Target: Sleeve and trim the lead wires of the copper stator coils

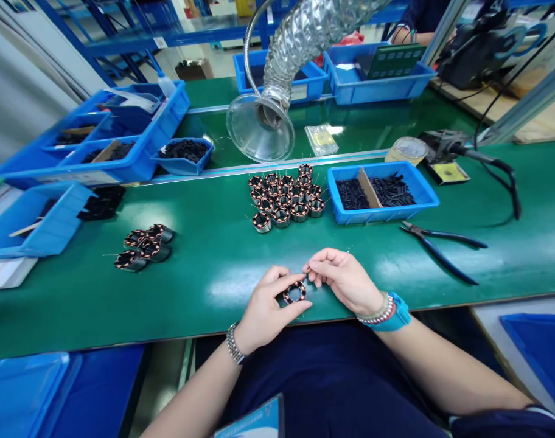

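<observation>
Near the front edge of the green table, my left hand [271,304] grips a ring-shaped copper-wound coil [295,292] between thumb and fingers, its opening facing up. My right hand [344,280] is at the coil's upper right, thumb and fingertips pinched together; whatever is between them is too small to make out. Beyond my hands a group of several similar coils [281,216] stands in rows. Further left sits a smaller group of coils [152,249]. A blue divided bin [382,214] holding small black pieces is right of the larger group.
Black-handled pliers [446,261] lie at the right. A clear funnel [260,128] on a silver duct hangs over the back. Blue bins [53,225] line the left side. A soldering iron [487,159] and tape roll [408,149] are at the back right. A person's hand [403,35] shows beyond.
</observation>
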Available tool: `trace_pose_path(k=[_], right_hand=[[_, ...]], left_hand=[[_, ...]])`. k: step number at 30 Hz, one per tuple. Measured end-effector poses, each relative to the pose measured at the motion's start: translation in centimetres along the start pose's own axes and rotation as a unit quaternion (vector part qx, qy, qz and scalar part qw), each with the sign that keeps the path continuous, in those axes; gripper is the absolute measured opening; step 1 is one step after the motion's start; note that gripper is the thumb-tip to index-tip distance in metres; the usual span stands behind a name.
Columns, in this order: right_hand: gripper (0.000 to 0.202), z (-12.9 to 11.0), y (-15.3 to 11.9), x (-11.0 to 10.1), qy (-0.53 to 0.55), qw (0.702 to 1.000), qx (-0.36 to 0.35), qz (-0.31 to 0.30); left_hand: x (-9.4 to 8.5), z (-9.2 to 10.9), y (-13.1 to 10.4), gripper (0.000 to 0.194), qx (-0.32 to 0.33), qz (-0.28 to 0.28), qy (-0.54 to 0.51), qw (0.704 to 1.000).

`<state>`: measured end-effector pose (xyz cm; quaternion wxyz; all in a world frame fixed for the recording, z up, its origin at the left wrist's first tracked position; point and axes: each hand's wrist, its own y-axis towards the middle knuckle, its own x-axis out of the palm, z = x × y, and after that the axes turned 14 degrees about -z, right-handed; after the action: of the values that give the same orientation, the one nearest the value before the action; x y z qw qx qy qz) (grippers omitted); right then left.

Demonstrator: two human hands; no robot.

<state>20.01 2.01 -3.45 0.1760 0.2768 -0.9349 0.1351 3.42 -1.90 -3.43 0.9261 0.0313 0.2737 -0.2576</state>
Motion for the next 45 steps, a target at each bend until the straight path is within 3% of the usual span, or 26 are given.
trace_pose_path(k=[14,32,35,39,41,43,45], right_hand=[[0.011,0.5,-0.6,0.1,-0.258,0.966,-0.021,0.024],[0.01,0.8,-0.6,-0.1,-0.303,0.951,-0.046,0.029],[0.008,1.1,-0.6,-0.1,-0.393,0.915,-0.088,0.038],[0.016,1.7,-0.5,0.3,-0.578,0.794,-0.189,0.015],[0.019,1.7,-0.6,0.3,-0.605,0.771,-0.198,-0.007],[0.017,1.1,-0.6,0.1,-0.553,0.817,-0.165,-0.019],[0.019,0.4,-0.6,-0.3,-0.437,0.895,-0.085,-0.04]], left_hand=[[0.0,0.0,0.0,0.036,0.005,0.007,-0.001,1.0],[0.1,-0.1,-0.1,0.038,0.006,0.002,0.001,1.0],[0.1,-0.1,0.0,0.038,0.004,-0.001,0.001,1.0],[0.0,0.0,0.1,0.035,0.009,-0.002,0.011,1.0],[0.0,0.1,0.1,0.033,0.008,0.001,0.019,1.0],[0.1,0.1,0.1,0.038,0.001,0.007,0.025,1.0],[0.2,0.0,0.0,0.045,-0.009,0.018,0.026,0.999]])
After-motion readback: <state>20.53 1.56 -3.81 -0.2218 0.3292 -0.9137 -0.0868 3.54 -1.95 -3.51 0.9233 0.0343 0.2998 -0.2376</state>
